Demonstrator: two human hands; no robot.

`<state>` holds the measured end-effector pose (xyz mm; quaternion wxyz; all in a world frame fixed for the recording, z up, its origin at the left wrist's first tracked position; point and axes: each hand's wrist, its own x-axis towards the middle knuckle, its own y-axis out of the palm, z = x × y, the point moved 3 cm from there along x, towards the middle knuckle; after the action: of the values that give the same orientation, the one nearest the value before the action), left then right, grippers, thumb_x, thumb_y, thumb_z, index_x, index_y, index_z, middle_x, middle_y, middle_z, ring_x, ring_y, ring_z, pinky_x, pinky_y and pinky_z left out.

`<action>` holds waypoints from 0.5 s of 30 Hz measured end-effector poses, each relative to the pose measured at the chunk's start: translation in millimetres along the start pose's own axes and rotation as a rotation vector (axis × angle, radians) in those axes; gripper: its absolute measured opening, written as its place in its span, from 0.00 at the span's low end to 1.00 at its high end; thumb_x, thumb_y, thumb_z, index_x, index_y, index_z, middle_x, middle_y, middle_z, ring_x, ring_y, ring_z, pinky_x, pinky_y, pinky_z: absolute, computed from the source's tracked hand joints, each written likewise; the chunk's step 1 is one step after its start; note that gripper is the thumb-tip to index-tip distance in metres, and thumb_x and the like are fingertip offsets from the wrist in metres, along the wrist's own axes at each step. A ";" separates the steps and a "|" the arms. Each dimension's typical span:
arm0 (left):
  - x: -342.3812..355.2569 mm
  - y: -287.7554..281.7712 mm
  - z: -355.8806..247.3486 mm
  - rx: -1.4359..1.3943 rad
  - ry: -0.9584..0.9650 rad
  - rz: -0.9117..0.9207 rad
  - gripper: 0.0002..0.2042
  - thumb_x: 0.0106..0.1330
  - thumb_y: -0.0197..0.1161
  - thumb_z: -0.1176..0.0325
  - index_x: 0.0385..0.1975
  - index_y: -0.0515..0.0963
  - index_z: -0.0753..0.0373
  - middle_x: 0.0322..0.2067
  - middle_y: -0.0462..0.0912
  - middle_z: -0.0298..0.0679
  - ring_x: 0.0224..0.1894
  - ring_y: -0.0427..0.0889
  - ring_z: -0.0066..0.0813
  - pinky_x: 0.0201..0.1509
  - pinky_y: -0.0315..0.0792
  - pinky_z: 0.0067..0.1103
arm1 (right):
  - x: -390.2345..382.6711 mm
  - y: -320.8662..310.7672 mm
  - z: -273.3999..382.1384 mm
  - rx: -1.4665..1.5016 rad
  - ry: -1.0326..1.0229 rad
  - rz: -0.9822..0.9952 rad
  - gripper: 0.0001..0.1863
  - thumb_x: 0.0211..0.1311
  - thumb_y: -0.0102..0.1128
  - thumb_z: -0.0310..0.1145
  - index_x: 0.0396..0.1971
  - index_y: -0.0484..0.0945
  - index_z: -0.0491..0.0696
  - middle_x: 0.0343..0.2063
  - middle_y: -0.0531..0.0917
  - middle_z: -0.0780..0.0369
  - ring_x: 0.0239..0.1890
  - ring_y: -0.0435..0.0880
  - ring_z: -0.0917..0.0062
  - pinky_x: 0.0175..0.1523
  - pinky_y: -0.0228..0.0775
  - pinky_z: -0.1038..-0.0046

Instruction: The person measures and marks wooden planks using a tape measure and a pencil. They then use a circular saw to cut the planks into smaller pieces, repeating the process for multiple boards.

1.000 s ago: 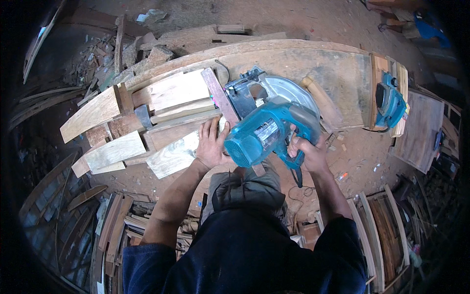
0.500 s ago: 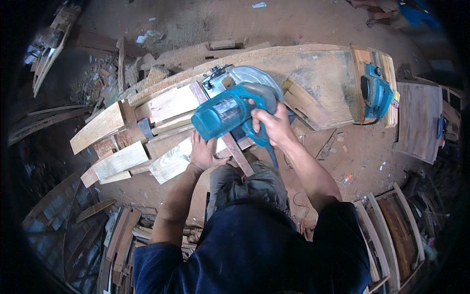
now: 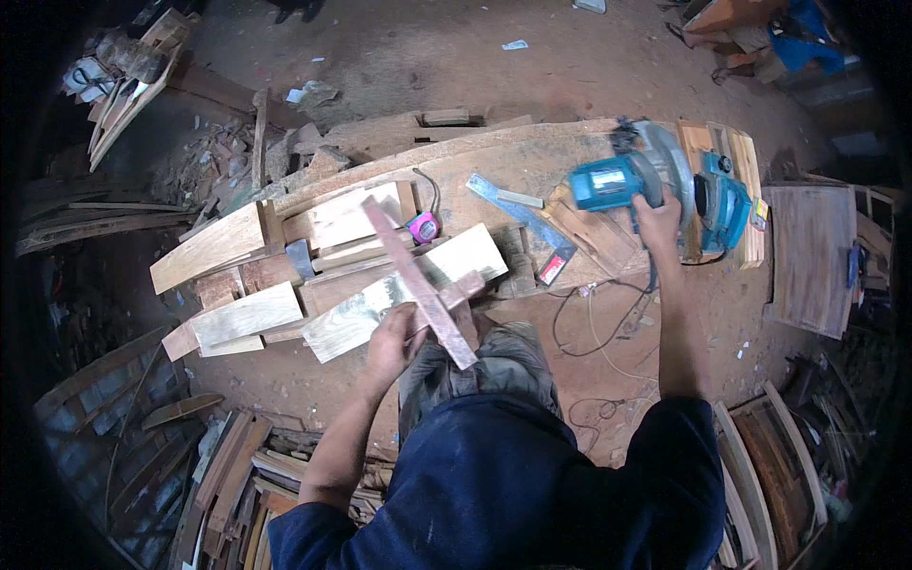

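Observation:
My right hand [image 3: 658, 220] is closed round the handle of a teal circular saw [image 3: 608, 183], over the right part of the workbench [image 3: 560, 142] beside a teal electric planer [image 3: 730, 204]. My left hand [image 3: 391, 344] grips a reddish-brown wooden strip with a crosspiece [image 3: 418, 280], near my lap. The long strip slants across a pale plank [image 3: 356, 318] on the bench. Where the fingers wrap the crosspiece is partly hidden. Between the hands lie a blue square [image 3: 518, 211] and wood blocks [image 3: 591, 228]. A pink tape measure [image 3: 424, 226] sits behind the pale plank.
More cut boards [image 3: 214, 249] cover the bench's left end. A power cord [image 3: 579, 351] trails over the dirt floor at right. Curved wood pieces [image 3: 228, 465] are stacked at lower left, and others [image 3: 765, 456] at lower right. A wooden panel [image 3: 812, 256] stands beyond the bench's right end.
My right hand has carried the circular saw from over the pale plank to the bench's right side, uncovering the square and tape measure. My left hand now holds the crossed wooden strip.

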<state>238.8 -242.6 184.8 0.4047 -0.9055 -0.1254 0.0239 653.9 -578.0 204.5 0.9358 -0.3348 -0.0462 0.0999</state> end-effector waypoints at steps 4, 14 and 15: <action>-1.8 -27.3 51.2 0.029 -0.487 0.047 0.22 0.63 0.75 0.62 0.48 0.73 0.66 0.33 0.84 0.52 0.33 0.86 0.48 0.38 0.81 0.36 | 0.8 -8.9 -66.1 -0.092 0.035 -0.063 0.18 0.58 0.67 0.29 0.48 0.83 0.38 0.36 0.89 0.55 0.39 0.85 0.73 0.50 0.75 0.69; 58.9 -29.1 187.6 0.134 -0.645 0.047 0.26 0.60 0.74 0.60 0.54 0.77 0.66 0.49 0.79 0.54 0.49 0.80 0.54 0.55 0.74 0.41 | -40.0 162.1 -0.3 -0.386 -0.331 0.144 0.28 0.58 0.67 0.31 0.61 0.75 0.47 0.56 0.79 0.51 0.63 0.74 0.56 0.68 0.64 0.56; 58.6 -30.9 187.8 0.204 -0.573 0.001 0.25 0.60 0.74 0.60 0.54 0.77 0.66 0.50 0.79 0.54 0.51 0.80 0.54 0.56 0.73 0.41 | -38.8 191.7 -3.1 -0.412 -0.332 0.208 0.25 0.59 0.67 0.32 0.58 0.78 0.47 0.56 0.79 0.52 0.63 0.73 0.55 0.67 0.66 0.56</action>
<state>261.8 -71.8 85.0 0.4417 -0.8165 -0.2311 0.2911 586.6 -443.4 79.5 0.8123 -0.5000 -0.1837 0.2376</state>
